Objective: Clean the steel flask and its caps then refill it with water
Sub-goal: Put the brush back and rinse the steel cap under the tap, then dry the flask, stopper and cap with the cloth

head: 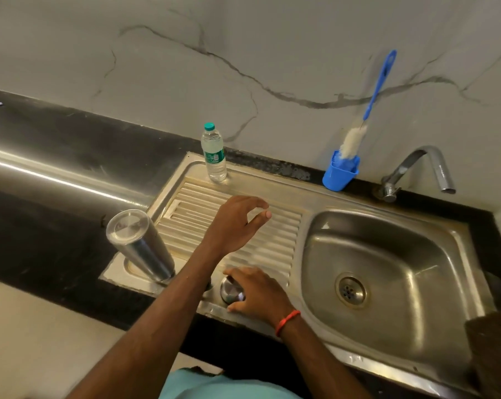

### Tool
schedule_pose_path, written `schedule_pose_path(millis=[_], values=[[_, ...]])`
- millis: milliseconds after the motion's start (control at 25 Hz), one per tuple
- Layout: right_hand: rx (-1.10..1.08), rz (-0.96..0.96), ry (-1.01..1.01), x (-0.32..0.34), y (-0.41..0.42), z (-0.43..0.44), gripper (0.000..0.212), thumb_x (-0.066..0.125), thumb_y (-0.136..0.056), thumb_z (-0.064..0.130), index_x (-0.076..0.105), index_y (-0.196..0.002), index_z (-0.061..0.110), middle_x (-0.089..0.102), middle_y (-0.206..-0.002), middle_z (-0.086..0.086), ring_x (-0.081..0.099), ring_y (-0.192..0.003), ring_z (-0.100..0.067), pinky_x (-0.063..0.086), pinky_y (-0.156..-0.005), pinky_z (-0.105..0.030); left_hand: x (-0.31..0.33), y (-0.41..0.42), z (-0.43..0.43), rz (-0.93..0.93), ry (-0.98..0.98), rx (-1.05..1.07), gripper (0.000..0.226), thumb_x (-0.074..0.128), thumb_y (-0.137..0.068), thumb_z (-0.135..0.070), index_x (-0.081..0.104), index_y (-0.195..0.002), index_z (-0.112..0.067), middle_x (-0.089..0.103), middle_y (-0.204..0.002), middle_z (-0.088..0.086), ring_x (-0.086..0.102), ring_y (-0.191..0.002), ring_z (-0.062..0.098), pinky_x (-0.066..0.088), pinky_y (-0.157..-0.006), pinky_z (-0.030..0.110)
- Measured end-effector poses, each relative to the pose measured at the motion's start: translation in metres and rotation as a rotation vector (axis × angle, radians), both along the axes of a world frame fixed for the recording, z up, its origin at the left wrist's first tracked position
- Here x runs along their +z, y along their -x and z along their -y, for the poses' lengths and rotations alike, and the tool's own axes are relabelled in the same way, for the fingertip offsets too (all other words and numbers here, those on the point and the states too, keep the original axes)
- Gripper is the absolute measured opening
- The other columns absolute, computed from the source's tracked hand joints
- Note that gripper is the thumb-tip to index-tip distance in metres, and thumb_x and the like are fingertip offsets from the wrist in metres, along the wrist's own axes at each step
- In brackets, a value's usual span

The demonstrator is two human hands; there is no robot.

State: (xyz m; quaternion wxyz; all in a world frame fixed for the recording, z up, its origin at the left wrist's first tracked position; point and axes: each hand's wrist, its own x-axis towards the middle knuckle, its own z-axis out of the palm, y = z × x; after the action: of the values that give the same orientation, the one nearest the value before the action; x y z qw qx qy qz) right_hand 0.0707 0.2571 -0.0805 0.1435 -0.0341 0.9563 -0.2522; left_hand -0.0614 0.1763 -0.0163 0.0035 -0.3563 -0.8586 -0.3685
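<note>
The steel flask [141, 246] stands at the left end of the ribbed drainboard [272, 226], leaning slightly in the wide view. A small round steel cap [229, 289] sits at the drainboard's front edge. My right hand [260, 295], with a red thread at the wrist, curls thumb and fingers round that cap. My left hand [234, 223] hovers over the middle of the drainboard with loosely curved fingers and holds nothing. A small dark thing beside the cap is mostly hidden under my left forearm.
A plastic water bottle [213, 154] with a green cap stands at the drainboard's back. A blue bottle brush [378, 87] leans in a blue holder [339, 174] by the wall. The tap [427, 165] reaches over the sink basin [416, 254] on the right. Black counter surrounds the sink.
</note>
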Motion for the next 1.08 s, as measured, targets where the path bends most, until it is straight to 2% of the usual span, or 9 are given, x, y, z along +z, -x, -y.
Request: schedule_pose_path(millis=[80, 200, 480, 600, 720, 840, 920, 1000, 1080], values=[[-0.036, 0.006, -0.004, 0.011, -0.004, -0.010, 0.075, 0.072, -0.075, 0.055, 0.040, -0.141, 0.040, 0.054, -0.139, 0.007, 0.047, -0.126, -0.019, 0.047, -0.097, -0.042, 0.000, 0.000, -0.007, -0.006, -0.012, -0.025, 0.031, 0.061, -0.098, -0.040, 0.072, -0.115, -0.017, 0.072, -0.119, -0.002, 0.062, -0.115, 0.017, 0.047, -0.101, 0.036], [-0.151, -0.053, -0.054, 0.035, -0.013, -0.038, 0.056, 0.064, -0.086, 0.057, 0.048, -0.136, 0.040, 0.055, -0.140, 0.008, 0.051, -0.126, -0.015, 0.047, -0.099, -0.037, 0.000, -0.005, -0.023, 0.011, -0.025, -0.066, 0.033, 0.060, -0.098, -0.042, 0.071, -0.118, -0.019, 0.071, -0.121, -0.004, 0.060, -0.118, 0.016, 0.046, -0.104, 0.038], [-0.511, -0.338, -0.102, 0.099, -0.056, -0.118, 0.039, 0.062, -0.091, 0.052, 0.063, -0.125, 0.032, 0.065, -0.123, 0.007, 0.058, -0.111, -0.013, 0.049, -0.092, -0.032, 0.008, -0.041, -0.084, 0.033, -0.021, -0.225, 0.041, 0.062, -0.098, -0.038, 0.061, -0.136, -0.020, 0.066, -0.131, -0.002, 0.055, -0.124, 0.017, 0.045, -0.106, 0.043], [-0.614, -0.573, -0.155, 0.113, -0.077, -0.151, 0.027, 0.068, -0.090, 0.041, 0.069, -0.113, 0.027, 0.068, -0.108, 0.008, 0.061, -0.100, -0.012, 0.053, -0.085, -0.033, 0.020, -0.058, -0.110, 0.011, -0.050, -0.283, 0.041, 0.057, -0.098, -0.044, 0.064, -0.131, -0.020, 0.068, -0.127, -0.002, 0.055, -0.121, 0.015, 0.045, -0.104, 0.040], [-0.773, -0.810, -0.148, 0.121, -0.098, -0.182, 0.018, 0.069, -0.091, 0.034, 0.071, -0.104, 0.021, 0.066, -0.099, 0.006, 0.061, -0.090, -0.009, 0.053, -0.079, -0.027, 0.027, -0.074, -0.131, -0.040, -0.057, -0.299, 0.043, 0.050, -0.098, -0.052, 0.065, -0.127, -0.025, 0.068, -0.124, -0.004, 0.054, -0.119, 0.010, 0.043, -0.102, 0.037], [-0.770, -0.640, -0.196, 0.119, -0.114, -0.206, 0.023, 0.067, -0.090, 0.041, 0.068, -0.110, 0.030, 0.063, -0.104, 0.011, 0.060, -0.093, -0.006, 0.054, -0.079, -0.029, 0.026, -0.087, -0.148, -0.025, 0.043, -0.329, 0.043, 0.053, -0.097, -0.052, 0.064, -0.130, -0.027, 0.067, -0.128, -0.004, 0.053, -0.123, 0.013, 0.043, -0.104, 0.040], [-0.792, -0.632, -0.225, 0.116, -0.121, -0.218, 0.026, 0.065, -0.090, 0.044, 0.066, -0.113, 0.032, 0.062, -0.105, 0.012, 0.058, -0.092, -0.005, 0.052, -0.078, -0.024, 0.024, -0.099, -0.162, -0.060, 0.071, -0.336, 0.045, 0.055, -0.096, -0.054, 0.063, -0.130, -0.027, 0.065, -0.130, -0.003, 0.053, -0.128, 0.019, 0.043, -0.105, 0.045], [-0.824, -0.620, -0.224, 0.111, -0.126, -0.228, 0.027, 0.063, -0.092, 0.043, 0.063, -0.117, 0.033, 0.063, -0.109, 0.011, 0.058, -0.096, -0.006, 0.051, -0.081, -0.023, 0.019, -0.113, -0.174, -0.161, 0.117, -0.231, 0.049, 0.050, -0.094, -0.059, 0.058, -0.133, -0.031, 0.060, -0.138, -0.005, 0.042, -0.140, 0.023, 0.036, -0.111, 0.051], [-0.828, -0.459, -0.189, 0.103, -0.133, -0.235, 0.036, 0.063, -0.091, 0.043, 0.059, -0.126, 0.036, 0.065, -0.120, 0.009, 0.060, -0.111, -0.011, 0.052, -0.092, -0.031, 0.014, -0.129, -0.186, -0.158, 0.249, -0.161, 0.051, 0.051, -0.093, -0.061, 0.052, -0.138, -0.036, 0.053, -0.147, -0.006, 0.030, -0.148, 0.023, 0.026, -0.115, 0.051]])
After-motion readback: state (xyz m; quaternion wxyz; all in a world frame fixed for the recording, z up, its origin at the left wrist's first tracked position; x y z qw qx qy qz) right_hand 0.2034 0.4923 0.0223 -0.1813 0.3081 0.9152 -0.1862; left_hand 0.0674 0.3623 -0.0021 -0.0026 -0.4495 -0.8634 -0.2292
